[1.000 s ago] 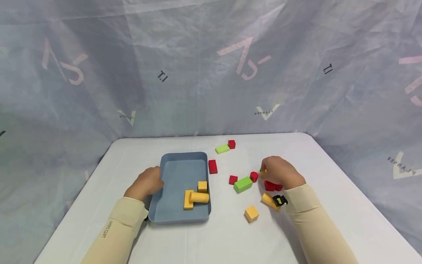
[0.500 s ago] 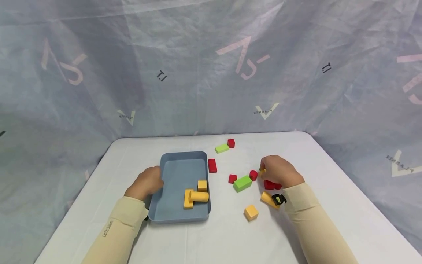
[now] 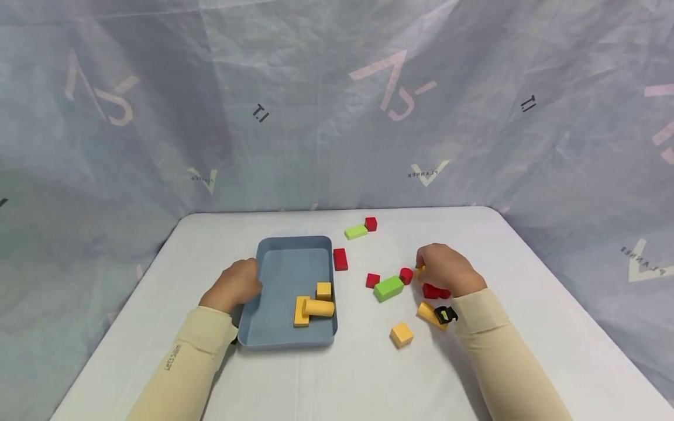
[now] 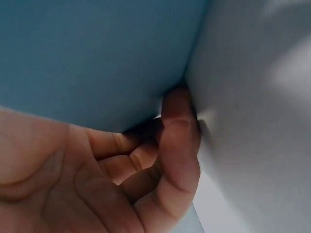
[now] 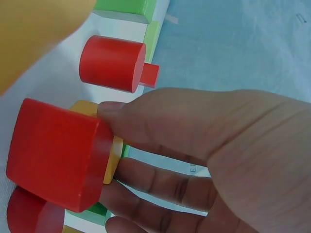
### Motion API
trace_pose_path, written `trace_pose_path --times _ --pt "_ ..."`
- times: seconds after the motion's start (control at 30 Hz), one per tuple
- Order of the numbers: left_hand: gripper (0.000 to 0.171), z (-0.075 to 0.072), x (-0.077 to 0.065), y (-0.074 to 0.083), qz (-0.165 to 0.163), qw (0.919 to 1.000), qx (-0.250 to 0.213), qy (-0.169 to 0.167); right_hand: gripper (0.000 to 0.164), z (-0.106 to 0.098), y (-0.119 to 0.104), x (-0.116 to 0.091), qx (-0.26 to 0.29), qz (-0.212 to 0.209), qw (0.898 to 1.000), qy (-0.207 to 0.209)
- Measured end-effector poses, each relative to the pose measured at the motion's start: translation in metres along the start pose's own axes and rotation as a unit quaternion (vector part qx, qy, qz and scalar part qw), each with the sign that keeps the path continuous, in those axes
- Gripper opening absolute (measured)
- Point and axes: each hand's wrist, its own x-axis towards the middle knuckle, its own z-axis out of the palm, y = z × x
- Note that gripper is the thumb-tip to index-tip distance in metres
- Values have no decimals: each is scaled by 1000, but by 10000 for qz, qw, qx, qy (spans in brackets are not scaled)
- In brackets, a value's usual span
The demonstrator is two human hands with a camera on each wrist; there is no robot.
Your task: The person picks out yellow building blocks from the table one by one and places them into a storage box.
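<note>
Fingers of the right hand pinch a yellow block, nearer the right edge of the desk. The left hand grips the left edge of the tray.

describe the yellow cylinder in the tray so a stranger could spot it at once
Find the blue-grey tray at the left hand on the white table. In its near right quarter are a yellow cube, a flat yellow block and the cylinder. Only the cylinder is round, its left end overlapping the flat block.

Perhaps a curtained-off booth: printed grey sheeting around a white table.
</note>
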Motion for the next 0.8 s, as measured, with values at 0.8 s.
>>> trace_pose_path --times 0.8 --pt "35 -5 0 2 96 9998 119 -103 20 -9 0 1 -56 -280 9995 158"
